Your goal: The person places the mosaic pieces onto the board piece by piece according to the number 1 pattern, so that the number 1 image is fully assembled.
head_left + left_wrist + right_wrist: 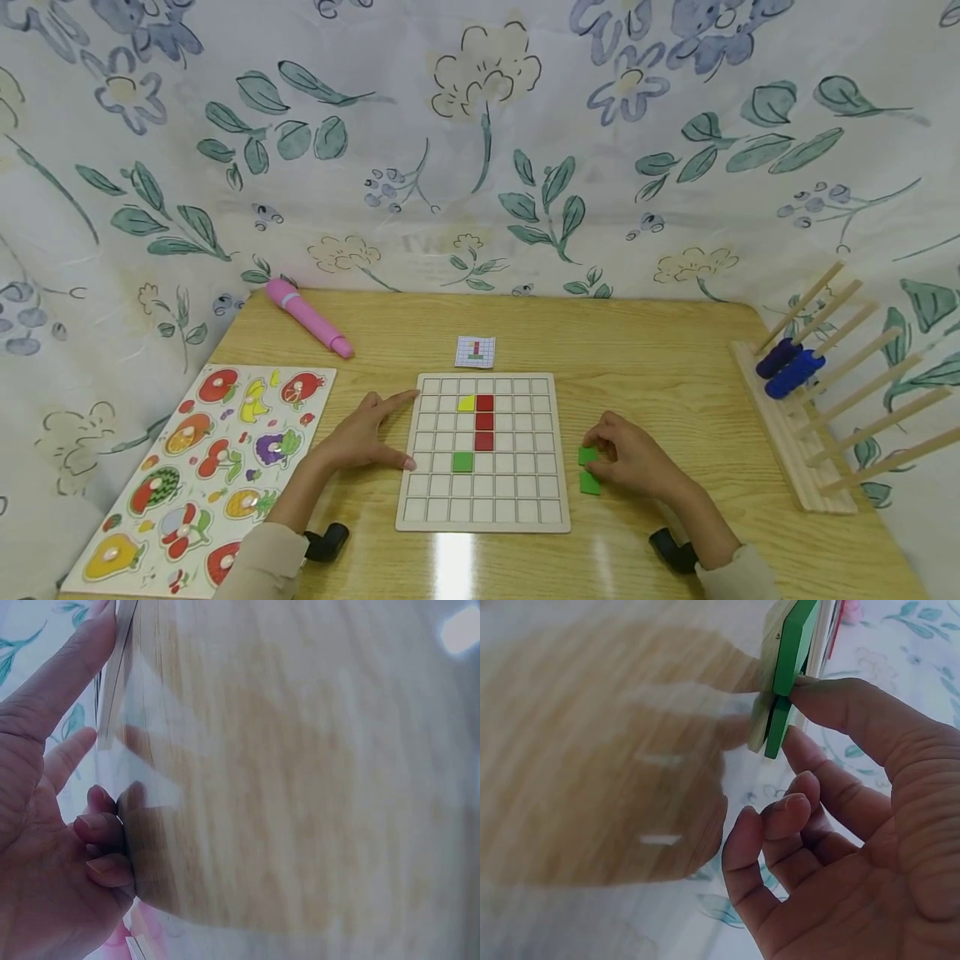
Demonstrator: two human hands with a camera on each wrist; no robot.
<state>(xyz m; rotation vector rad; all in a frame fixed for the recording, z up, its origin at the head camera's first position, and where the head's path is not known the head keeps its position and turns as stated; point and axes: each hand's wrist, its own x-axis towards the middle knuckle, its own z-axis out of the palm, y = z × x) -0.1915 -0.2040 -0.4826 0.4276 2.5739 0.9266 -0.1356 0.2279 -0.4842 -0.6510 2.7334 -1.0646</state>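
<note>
My left hand [363, 433] spans the left edge of a white grid board [517, 508], index finger and thumb extended against it. In the left wrist view, the other fingers of the left hand [52, 825] bend loosely by the tabletop. Right of the board, my right hand [633, 458] pinches the farther green square tile [778, 729] between thumb and index finger. A nearer green tile [590, 483] lies right by the thumb. On the board are a yellow piece [467, 403], a column of three red tiles [484, 422] and one green tile [462, 462].
A small pattern card [475, 352] lies behind the board. At left are a fruit puzzle board [258, 383] and a pink microphone-shaped object [311, 321]. A wooden peg rack [787, 442] with blue pieces [795, 373] stands at right. Floral cloth hangs behind the table.
</note>
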